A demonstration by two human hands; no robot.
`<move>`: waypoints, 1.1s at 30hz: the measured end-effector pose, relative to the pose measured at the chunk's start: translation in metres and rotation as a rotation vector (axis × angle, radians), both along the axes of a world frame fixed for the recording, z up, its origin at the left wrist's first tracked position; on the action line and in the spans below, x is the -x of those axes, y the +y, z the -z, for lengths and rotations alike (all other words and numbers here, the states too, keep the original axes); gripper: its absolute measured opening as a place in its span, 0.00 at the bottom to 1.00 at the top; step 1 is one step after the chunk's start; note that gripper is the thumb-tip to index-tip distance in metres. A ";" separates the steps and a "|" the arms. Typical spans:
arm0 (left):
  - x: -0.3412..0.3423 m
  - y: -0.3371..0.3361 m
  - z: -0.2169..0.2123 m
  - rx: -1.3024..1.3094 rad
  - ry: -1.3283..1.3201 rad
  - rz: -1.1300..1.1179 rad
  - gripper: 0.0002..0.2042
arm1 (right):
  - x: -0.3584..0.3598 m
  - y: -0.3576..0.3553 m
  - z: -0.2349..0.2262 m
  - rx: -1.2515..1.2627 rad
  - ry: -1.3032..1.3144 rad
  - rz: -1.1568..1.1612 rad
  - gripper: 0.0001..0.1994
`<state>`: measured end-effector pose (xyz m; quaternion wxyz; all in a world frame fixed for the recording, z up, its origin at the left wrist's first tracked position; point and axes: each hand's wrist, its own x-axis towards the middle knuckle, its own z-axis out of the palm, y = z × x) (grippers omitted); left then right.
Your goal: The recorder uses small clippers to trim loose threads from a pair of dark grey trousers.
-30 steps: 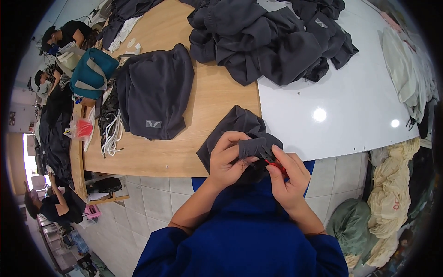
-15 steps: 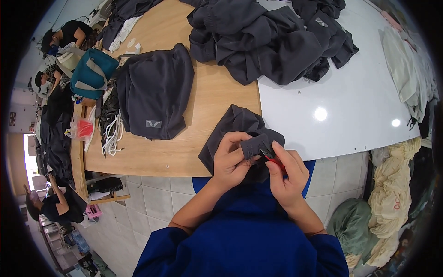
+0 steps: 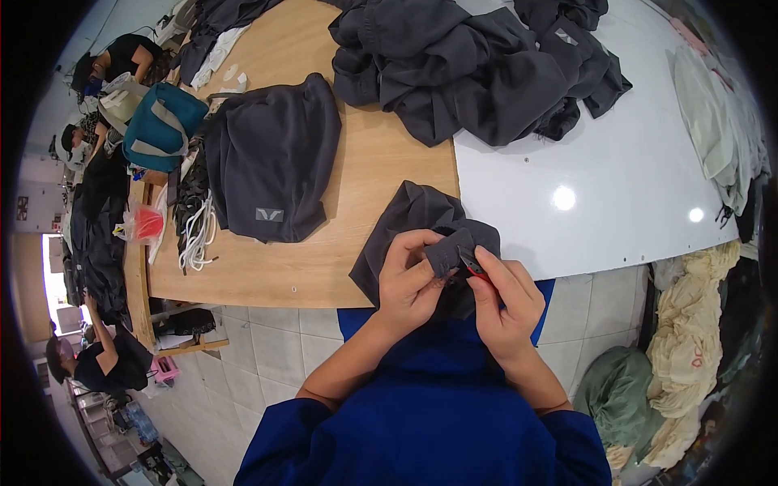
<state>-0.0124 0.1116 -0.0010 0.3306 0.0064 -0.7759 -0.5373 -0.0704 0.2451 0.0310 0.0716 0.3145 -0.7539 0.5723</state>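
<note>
A dark grey garment [image 3: 407, 217] lies bunched at the table's front edge, part of it hanging over toward my lap. My left hand [image 3: 407, 282] is closed on this garment and holds up a stitched, folded edge of it. In my right hand [image 3: 509, 306] is a pair of thread snips [image 3: 475, 266] with red handles and dark blades. The blades point up and left and lie against the raised edge, between my two hands. My right fingers cover much of the handles, and whether the blades are closed cannot be made out.
Left of my hands lies a folded dark grey garment [image 3: 271, 162] with a small label. Beyond are a large heap of dark garments [image 3: 454, 69], a teal bag [image 3: 166, 130] and white cords [image 3: 197, 239]. Cream cloth bundles [image 3: 689, 332] stand right. Other people work far left.
The snips have turned slightly in my right hand, and less of the red handle shows. My left hand keeps its hold on the garment. At far left, a person's raised arm has shifted.
</note>
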 end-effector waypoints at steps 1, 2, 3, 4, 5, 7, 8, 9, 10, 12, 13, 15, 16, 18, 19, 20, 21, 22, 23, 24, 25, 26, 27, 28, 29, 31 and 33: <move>0.000 0.000 0.001 0.005 -0.009 -0.007 0.11 | 0.000 0.000 0.001 -0.001 0.004 0.005 0.18; 0.000 0.001 0.001 0.010 -0.018 -0.013 0.11 | 0.000 0.000 0.001 -0.003 0.008 0.011 0.18; 0.000 0.001 0.001 0.010 -0.018 -0.012 0.11 | 0.000 0.000 0.002 -0.004 0.007 0.012 0.18; 0.000 0.001 0.001 0.017 -0.023 -0.018 0.11 | 0.001 0.001 0.004 -0.011 0.047 0.021 0.18; 0.000 0.001 0.000 0.025 -0.027 -0.024 0.11 | 0.002 0.001 0.005 -0.017 0.088 0.029 0.18; 0.000 0.002 0.002 0.023 -0.021 -0.024 0.11 | 0.003 0.002 0.008 -0.009 0.112 0.028 0.17; 0.000 0.002 0.003 0.019 -0.014 -0.024 0.11 | 0.003 0.002 0.008 -0.002 0.137 0.026 0.16; 0.000 0.001 0.003 0.017 -0.013 -0.025 0.11 | 0.003 0.003 0.007 -0.004 0.138 0.025 0.16; -0.001 0.000 0.003 0.018 -0.015 -0.022 0.11 | 0.001 0.004 0.005 -0.004 0.031 0.004 0.16; -0.002 -0.002 0.002 0.020 -0.017 -0.022 0.11 | -0.001 0.005 0.005 -0.003 -0.078 -0.020 0.16; -0.003 -0.003 -0.001 -0.045 -0.074 0.029 0.11 | -0.002 0.004 0.009 0.118 -0.180 -0.026 0.18; -0.004 -0.007 -0.005 -0.113 -0.129 0.081 0.12 | -0.007 0.006 0.018 0.310 -0.439 -0.043 0.26; -0.002 -0.010 -0.007 -0.136 -0.169 0.152 0.13 | -0.006 0.009 0.017 0.309 -0.439 -0.043 0.26; -0.002 -0.015 -0.009 -0.160 -0.212 0.217 0.14 | -0.002 0.009 0.011 0.303 -0.507 -0.202 0.31; -0.003 -0.017 -0.009 -0.223 -0.251 0.312 0.15 | -0.002 0.002 0.009 0.254 -0.494 -0.156 0.27; -0.002 -0.018 -0.011 -0.286 -0.290 0.411 0.15 | 0.000 -0.002 0.013 0.253 -0.495 -0.155 0.27; -0.002 -0.020 -0.013 -0.287 -0.291 0.411 0.15 | 0.003 -0.007 0.020 0.204 -0.353 -0.116 0.24; -0.001 -0.021 -0.014 -0.244 -0.313 0.472 0.16 | 0.004 -0.009 0.024 0.155 -0.211 -0.078 0.21; -0.002 -0.023 -0.015 -0.202 -0.336 0.528 0.16 | 0.005 -0.008 0.022 0.148 -0.273 -0.028 0.15; -0.002 -0.022 -0.016 -0.204 -0.337 0.524 0.16 | 0.006 -0.007 0.024 0.146 -0.275 -0.032 0.15; -0.002 -0.021 -0.017 -0.264 -0.368 0.506 0.14 | 0.008 -0.004 0.029 0.151 -0.218 -0.008 0.14; -0.001 -0.020 -0.017 -0.324 -0.399 0.490 0.12 | 0.010 -0.005 0.029 0.156 -0.160 0.017 0.13; -0.001 -0.022 -0.015 -0.325 -0.398 0.490 0.12 | 0.010 -0.008 0.025 0.231 -0.226 0.060 0.08; 0.000 -0.025 -0.012 -0.304 -0.398 0.413 0.10 | 0.011 -0.007 0.021 0.229 -0.226 0.060 0.08; 0.000 -0.027 -0.010 -0.282 -0.398 0.335 0.08 | 0.014 -0.005 0.018 0.211 -0.318 0.166 0.05; -0.002 -0.028 -0.007 -0.371 -0.399 0.287 0.06 | 0.022 0.003 0.022 0.265 -0.530 0.291 0.06; 0.000 -0.026 -0.006 -0.477 -0.380 0.235 0.05 | 0.033 0.012 0.032 0.333 -0.506 0.328 0.07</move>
